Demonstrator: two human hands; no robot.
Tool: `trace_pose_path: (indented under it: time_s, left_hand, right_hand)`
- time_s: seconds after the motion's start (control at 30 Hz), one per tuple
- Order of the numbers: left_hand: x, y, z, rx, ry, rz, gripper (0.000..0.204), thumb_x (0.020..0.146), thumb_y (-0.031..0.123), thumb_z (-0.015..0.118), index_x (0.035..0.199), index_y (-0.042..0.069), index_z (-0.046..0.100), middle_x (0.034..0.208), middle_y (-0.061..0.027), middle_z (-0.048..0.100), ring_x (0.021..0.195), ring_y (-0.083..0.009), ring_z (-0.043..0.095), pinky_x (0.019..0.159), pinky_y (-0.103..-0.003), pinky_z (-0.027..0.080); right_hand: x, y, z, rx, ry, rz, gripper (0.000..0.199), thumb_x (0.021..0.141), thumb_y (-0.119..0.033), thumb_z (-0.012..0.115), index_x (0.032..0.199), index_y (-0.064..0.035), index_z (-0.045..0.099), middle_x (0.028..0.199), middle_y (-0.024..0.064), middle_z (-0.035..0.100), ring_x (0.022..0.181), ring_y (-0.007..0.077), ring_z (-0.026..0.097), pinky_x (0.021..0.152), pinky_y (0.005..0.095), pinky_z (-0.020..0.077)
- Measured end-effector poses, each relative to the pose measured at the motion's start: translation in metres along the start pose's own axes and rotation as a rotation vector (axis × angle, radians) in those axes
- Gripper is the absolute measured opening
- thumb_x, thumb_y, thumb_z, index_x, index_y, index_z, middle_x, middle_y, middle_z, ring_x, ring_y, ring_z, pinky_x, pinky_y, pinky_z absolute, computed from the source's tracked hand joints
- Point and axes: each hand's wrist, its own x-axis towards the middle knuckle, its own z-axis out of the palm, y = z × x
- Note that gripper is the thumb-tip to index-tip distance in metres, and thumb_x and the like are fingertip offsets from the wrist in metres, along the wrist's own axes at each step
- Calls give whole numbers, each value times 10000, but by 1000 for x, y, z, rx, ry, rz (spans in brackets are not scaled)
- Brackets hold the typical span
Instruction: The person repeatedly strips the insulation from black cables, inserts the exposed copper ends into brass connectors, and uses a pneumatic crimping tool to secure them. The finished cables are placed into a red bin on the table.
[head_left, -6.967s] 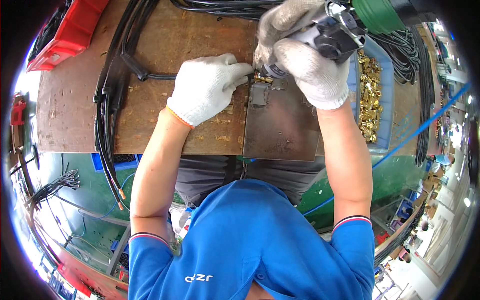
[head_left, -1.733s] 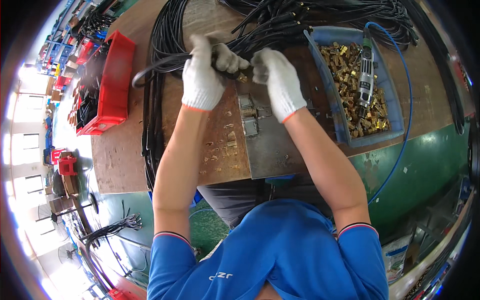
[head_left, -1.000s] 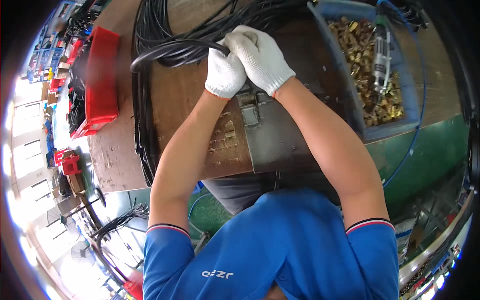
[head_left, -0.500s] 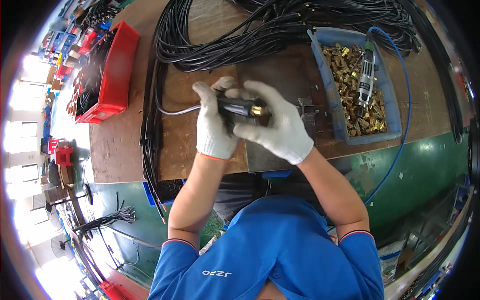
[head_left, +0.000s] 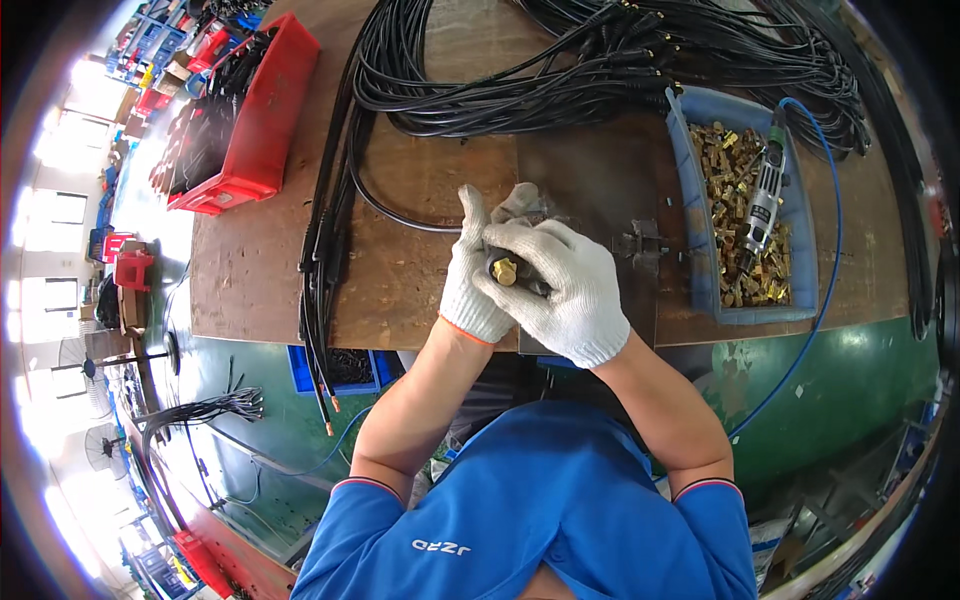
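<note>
Both my hands wear white knit gloves and meet above the worktable's front part. My left hand (head_left: 475,285) is closed round the thick black end of a cable (head_left: 415,223), which runs in from the left. At that end a brass fitting (head_left: 504,271) faces me, showing between the two hands. My right hand (head_left: 575,285) wraps its fingers over the same end, its thumb below the fitting. Most of the black end is hidden by the gloves.
A blue bin (head_left: 705,250) of brass fittings stands at right, with an air tool (head_left: 765,205) and blue hose (head_left: 836,200) on it. Black cable coils (head_left: 480,105) lie at the back. A red crate (head_left: 265,130) is at left. A small metal fixture (head_left: 642,243) sits right of my hands.
My right hand has closed in on the cable end, and the brass fitting has turned from pointing right to facing me. The whole view has shifted slightly.
</note>
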Motion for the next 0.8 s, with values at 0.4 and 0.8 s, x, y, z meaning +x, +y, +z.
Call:
trace_pose_path:
  time_s: [0.4,0.8]
  left_hand:
    - [-20,1,6,224,74,143,941,984,896,388,1440,95,577,938,-64,704,707,-179,623,601,-290,483]
    - [-135,100,-55,2176,888,861,302,945,287,792,1173,91,762,1054,-166,763,922,-349,761,825,-440,593]
  right_hand:
    - [77,44,-35,989,534,469,537,1075,-239,703,1516,7,522,1205,156,726,968,204,723,823,371,618]
    - [4,40,-20,720,232,619,259,1089,-155,675,1247,47,712,983,103,751,782,143,678,684,311,570]
